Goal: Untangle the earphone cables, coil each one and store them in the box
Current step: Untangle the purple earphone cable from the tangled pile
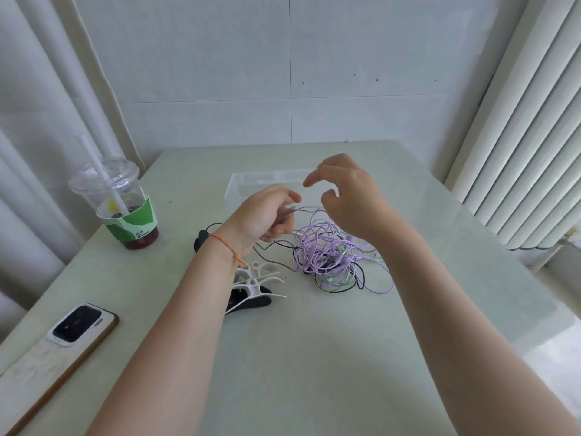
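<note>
Pale table (314,357), seen from above and in front, backed by a tiled wall and by curtains at left and right. Clear plastic box (239,187) at the far middle of the table, partly hidden behind both hands. Phone (80,327), camera side up, near the left edge. Lidded plastic cup (116,199) with a white straw and green sleeve, further back on the left. Tangle of earphone cables (330,256), lilac, black and pale green, heaped just in front of the box and right of centre. White and black clip-like pieces (254,287) lying beside the tangle, under the left wrist. Left hand (264,215), fingers curled, pinching a dark cable (298,209) drawn up out of the tangle; a red thread bracelet (226,245) on its wrist. Right hand (349,196) raised above the tangle, fingers loosely bent and spread, holding nothing visible.
</note>
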`<state>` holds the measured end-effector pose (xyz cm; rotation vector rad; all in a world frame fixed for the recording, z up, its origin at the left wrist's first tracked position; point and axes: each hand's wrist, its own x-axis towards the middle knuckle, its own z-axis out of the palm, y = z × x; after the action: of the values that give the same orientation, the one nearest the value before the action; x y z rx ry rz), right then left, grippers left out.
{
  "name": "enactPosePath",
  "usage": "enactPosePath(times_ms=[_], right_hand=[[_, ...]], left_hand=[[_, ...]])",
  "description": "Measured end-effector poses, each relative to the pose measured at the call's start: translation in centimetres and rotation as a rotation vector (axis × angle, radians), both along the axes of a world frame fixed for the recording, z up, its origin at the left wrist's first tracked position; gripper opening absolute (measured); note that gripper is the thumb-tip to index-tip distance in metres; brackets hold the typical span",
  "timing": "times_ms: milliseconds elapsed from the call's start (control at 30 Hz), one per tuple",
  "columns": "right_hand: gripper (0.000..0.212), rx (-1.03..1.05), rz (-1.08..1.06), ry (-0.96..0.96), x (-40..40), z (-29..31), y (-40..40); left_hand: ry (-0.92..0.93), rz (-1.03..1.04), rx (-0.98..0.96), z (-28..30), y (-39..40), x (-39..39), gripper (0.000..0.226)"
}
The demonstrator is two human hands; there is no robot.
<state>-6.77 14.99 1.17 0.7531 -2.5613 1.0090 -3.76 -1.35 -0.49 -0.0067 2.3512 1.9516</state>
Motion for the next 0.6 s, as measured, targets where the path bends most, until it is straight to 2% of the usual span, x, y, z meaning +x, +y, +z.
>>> enactPosePath(times_ms=[100, 167, 267, 367, 467, 600], right_hand=[[0.044, -0.095, 0.141, -0.124, 0.8, 0.8, -0.1], [0.035, -0.172, 0.222, -0.243, 1.3, 1.0, -0.3], [0.024, -0.180, 0.239, -0.334, 1.2, 0.7, -0.4], [0.019, -0.128, 0.175, -0.329, 0.9, 0.5, -0.5], [0.008, -0.134, 0.118, -0.289, 0.6, 0.3, -0.4], [0.012, -0.166, 0.110, -0.268, 0.4, 0.4, 0.0]], left_hand=[[0.050, -0.007, 0.042, 0.0, 0.0, -0.1, 0.018], [0.078, -0.011, 0.072, 0.1, -0.1, 0.0, 0.011], [0.120, 0.022, 0.099, 0.1, -0.1, 0.0, 0.010], [0.141, 0.016, 0.086, 0.0, 0.2, 0.0, 0.005], [0.142, -0.005, 0.030, 0.1, 0.2, 0.1, 0.010], [0.150, -0.026, 0.002, 0.4, -0.1, 0.3, 0.019]])
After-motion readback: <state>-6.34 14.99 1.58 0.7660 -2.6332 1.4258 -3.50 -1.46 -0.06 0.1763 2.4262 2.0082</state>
